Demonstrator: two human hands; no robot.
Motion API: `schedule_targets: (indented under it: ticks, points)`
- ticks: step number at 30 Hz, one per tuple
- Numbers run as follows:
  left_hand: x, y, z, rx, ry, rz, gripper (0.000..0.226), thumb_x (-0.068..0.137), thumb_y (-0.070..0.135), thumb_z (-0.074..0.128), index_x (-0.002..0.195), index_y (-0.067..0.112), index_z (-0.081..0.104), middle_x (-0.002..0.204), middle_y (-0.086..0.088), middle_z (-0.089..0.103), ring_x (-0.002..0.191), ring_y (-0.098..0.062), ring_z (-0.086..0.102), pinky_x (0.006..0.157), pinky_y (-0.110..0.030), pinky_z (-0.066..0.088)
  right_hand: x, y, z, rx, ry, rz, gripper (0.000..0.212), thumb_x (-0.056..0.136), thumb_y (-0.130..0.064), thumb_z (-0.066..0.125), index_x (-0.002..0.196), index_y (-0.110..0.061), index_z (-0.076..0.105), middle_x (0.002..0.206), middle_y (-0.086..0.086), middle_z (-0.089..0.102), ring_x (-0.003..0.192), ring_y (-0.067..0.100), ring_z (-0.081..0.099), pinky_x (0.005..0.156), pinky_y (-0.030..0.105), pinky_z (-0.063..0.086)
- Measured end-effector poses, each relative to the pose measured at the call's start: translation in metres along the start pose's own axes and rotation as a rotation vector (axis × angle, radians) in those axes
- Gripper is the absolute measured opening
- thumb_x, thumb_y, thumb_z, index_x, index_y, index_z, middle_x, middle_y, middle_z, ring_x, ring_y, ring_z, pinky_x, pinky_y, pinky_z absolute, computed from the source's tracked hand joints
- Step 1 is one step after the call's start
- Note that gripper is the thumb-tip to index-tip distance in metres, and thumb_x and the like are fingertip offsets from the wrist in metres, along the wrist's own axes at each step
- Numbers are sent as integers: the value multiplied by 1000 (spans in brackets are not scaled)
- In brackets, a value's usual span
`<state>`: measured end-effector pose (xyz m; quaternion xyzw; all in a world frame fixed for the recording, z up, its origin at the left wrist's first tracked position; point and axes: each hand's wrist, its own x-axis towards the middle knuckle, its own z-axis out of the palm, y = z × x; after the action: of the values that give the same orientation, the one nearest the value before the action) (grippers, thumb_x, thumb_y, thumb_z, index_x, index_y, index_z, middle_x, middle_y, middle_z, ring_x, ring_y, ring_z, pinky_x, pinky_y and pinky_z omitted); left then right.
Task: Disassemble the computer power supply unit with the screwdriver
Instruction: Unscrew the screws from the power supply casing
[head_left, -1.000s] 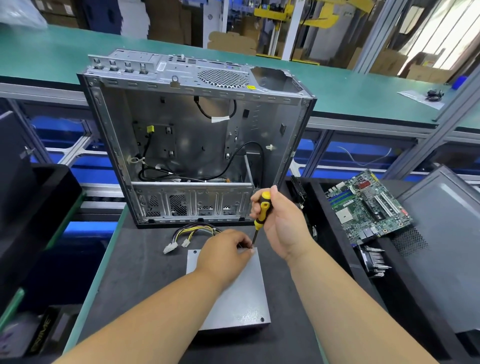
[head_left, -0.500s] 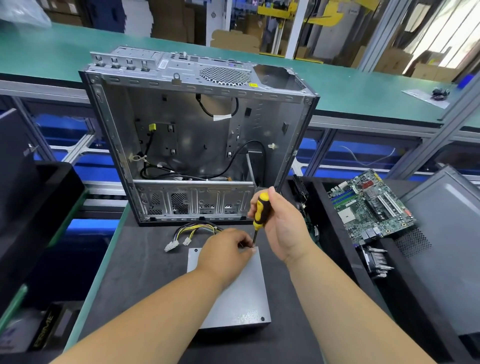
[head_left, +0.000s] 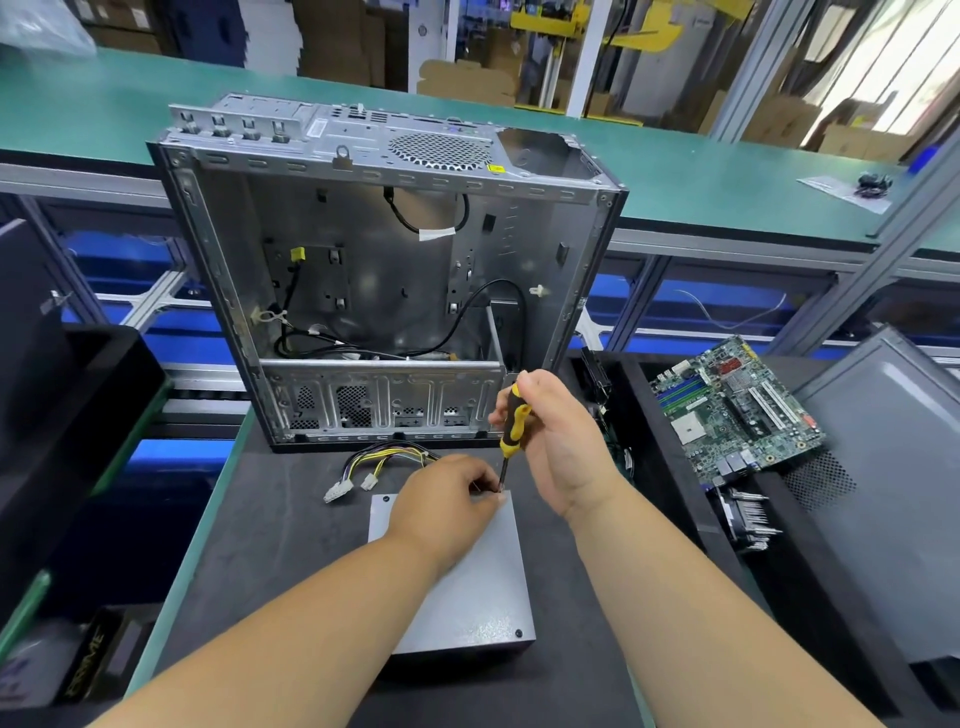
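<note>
The grey power supply unit (head_left: 470, 587) lies flat on the dark mat, its yellow and black cable bundle (head_left: 382, 460) trailing toward the case. My right hand (head_left: 558, 441) grips a yellow and black screwdriver (head_left: 513, 423), held nearly upright with its tip at the unit's far right corner. My left hand (head_left: 441, 499) rests on the unit's far end, fingers curled and pinched around the screwdriver tip at that corner. The screw itself is hidden by my fingers.
An open, gutted computer case (head_left: 384, 270) stands just behind the unit. A green motherboard (head_left: 732, 402) and a heatsink (head_left: 748, 519) lie in a black tray at the right, beside a grey side panel (head_left: 893, 493). Black bins (head_left: 62, 415) stand at the left.
The screwdriver handle has tilted slightly in my right hand; both hands stay at the unit's far right corner. The view has shifted a little.
</note>
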<state>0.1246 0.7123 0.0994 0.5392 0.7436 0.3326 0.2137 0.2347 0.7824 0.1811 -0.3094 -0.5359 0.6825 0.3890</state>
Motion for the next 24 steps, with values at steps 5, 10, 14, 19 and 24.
schedule_targets:
  ticks: [5, 10, 14, 19, 24]
  points:
    - [0, -1, -1, 5, -9, 3, 12, 84, 41, 71, 89, 31, 69, 88, 16, 57, 87, -6, 56, 73, -21, 44, 3, -4, 1, 99, 52, 49, 40, 106, -29, 40, 81, -7, 61, 67, 1, 57, 63, 13, 53, 67, 25, 49]
    - [-1, 1, -2, -4, -10, 5, 13, 84, 41, 71, 89, 30, 70, 90, 14, 59, 88, -8, 58, 79, -25, 48, 4, -1, 4, 178, 20, 45, 51, 107, -39, 27, 80, -7, 56, 61, 3, 39, 57, 13, 34, 59, 24, 31]
    - [-2, 2, -3, 12, -21, 12, 9, 83, 38, 69, 89, 31, 68, 90, 15, 59, 90, -8, 58, 82, -25, 48, 3, 2, 3, 70, -34, -9, 22, 96, -32, 47, 86, -13, 43, 65, 0, 44, 61, 15, 39, 63, 24, 37]
    - [-2, 1, -5, 31, -44, 33, 10, 81, 32, 68, 92, 32, 67, 92, 16, 60, 94, -6, 57, 85, -23, 47, 3, -1, 0, 49, -6, -7, 19, 96, -25, 50, 86, -9, 54, 75, 0, 59, 71, 18, 57, 71, 26, 50]
    - [-2, 1, -4, 20, -46, 31, 10, 81, 32, 68, 92, 33, 67, 92, 17, 59, 93, -6, 56, 83, -23, 47, 3, -6, 4, 118, 6, 5, 40, 105, -17, 34, 79, -3, 60, 66, 6, 49, 62, 16, 44, 62, 24, 41]
